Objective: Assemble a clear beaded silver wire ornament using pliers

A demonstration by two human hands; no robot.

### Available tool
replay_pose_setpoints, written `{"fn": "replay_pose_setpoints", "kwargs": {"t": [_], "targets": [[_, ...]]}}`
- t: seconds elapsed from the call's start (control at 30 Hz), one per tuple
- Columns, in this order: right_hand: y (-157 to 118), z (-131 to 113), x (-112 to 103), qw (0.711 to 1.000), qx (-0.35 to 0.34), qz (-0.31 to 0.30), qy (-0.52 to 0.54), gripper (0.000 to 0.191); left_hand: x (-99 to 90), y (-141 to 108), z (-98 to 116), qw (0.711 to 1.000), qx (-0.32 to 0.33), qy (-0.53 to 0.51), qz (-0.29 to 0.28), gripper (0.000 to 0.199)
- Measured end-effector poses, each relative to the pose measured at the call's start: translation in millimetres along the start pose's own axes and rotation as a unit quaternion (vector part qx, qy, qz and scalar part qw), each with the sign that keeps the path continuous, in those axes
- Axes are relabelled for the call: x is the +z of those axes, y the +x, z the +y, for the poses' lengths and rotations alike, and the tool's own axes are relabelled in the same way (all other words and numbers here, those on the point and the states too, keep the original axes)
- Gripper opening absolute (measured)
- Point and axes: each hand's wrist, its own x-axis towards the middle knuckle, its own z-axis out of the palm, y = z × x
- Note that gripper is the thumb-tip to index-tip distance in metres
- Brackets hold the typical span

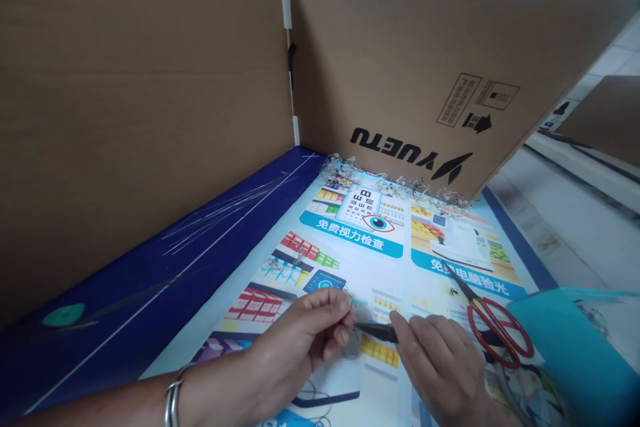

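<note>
Left (304, 328) and right hands (441, 361) flank a dark pointed tool (379, 331).

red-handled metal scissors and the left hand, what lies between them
In the head view, the right hand, a dark, pointed metal tool in its grip, lies between the red-handled metal scissors and the left hand.
</note>
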Motion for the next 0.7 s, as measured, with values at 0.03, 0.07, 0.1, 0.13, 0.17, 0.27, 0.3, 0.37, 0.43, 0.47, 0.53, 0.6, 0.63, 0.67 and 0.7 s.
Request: {"fn": "replay_pose_setpoints", "kwargs": {"t": [0.03, 0.07, 0.1, 0.13, 0.17, 0.27, 0.3, 0.37, 0.43, 0.47, 0.53, 0.6, 0.63, 0.67, 0.7], "targets": [[-0.1, 0.1, 0.2, 1.0, 0.002, 0.0, -0.001, 0.032, 1.8, -1.1, -0.5, 1.0, -0.013, -0.016, 0.004, 0.019], [-0.2, 0.2, 0.3, 1.0, 0.004, -0.001, -0.002, 0.032, 3.4, -2.1, -1.3, 0.999, -0.029, -0.03, 0.013, 0.02], [-0.2, 0.2, 0.4, 1.0, 0.006, 0.0, -0.005, 0.032, 4.6, -3.0, -2.3, 0.998, -0.043, -0.041, 0.02, 0.022], [-0.1, 0.3, 0.3, 1.0, 0.008, 0.0, -0.007, 0.032, 5.4, -3.8, -3.4, 0.997, -0.055, -0.05, 0.026, 0.023], [0.1, 0.4, 0.3, 1.0, 0.011, 0.0, -0.008, 0.032, 5.8, -4.5, -4.6, 0.996, -0.061, -0.056, 0.028, 0.024], [1.0, 0.4, 0.3, 1.0, 0.018, 0.0, -0.006, 0.032, 5.4, -5.7, -6.9, 0.997, -0.059, -0.051, 0.024, 0.022], [1.4, 0.3, 0.5, 1.0, 0.019, 0.0, -0.004, 0.032, 4.9, -5.9, -7.2, 0.997, -0.054, -0.044, 0.025, 0.022], [2.2, -0.4, 1.1, 1.0, 0.02, 0.001, -0.002, 0.032, 3.6, -6.0, -7.3, 0.998, -0.043, -0.027, 0.029, 0.021], [2.8, -1.6, 1.9, 1.0, 0.019, 0.005, -0.004, 0.031, 2.2, -5.9, -7.2, 0.999, -0.032, -0.015, 0.036, 0.021], [2.9, -2.3, 2.3, 1.0, 0.019, 0.008, -0.005, 0.03, 1.5, -5.8, -7.1, 0.999, -0.031, -0.011, 0.04, 0.021], [2.8, -3.9, 3.0, 1.0, 0.018, 0.012, -0.008, 0.029, 0.3, -5.6, -6.9, 0.998, -0.03, -0.004, 0.046, 0.021], [2.5, -5.3, 3.6, 1.0, 0.019, 0.011, -0.011, 0.03, -0.3, -5.2, -6.5, 0.998, -0.023, 0.01, 0.05, 0.022], [2.5, -5.8, 3.8, 1.0, 0.019, 0.008, -0.011, 0.031, -0.4, -4.8, -6.0, 0.998, -0.018, 0.021, 0.05, 0.022], [2.6, -6.1, 4.0, 1.0, 0.02, 0.005, -0.012, 0.032, -0.3, -4.3, -5.5, 0.998, -0.012, 0.034, 0.051, 0.023], [2.8, -6.3, 4.1, 1.0, 0.022, 0.003, -0.013, 0.032, -0.1, -3.6, -4.7, 0.998, -0.006, 0.045, 0.052, 0.023]]}}
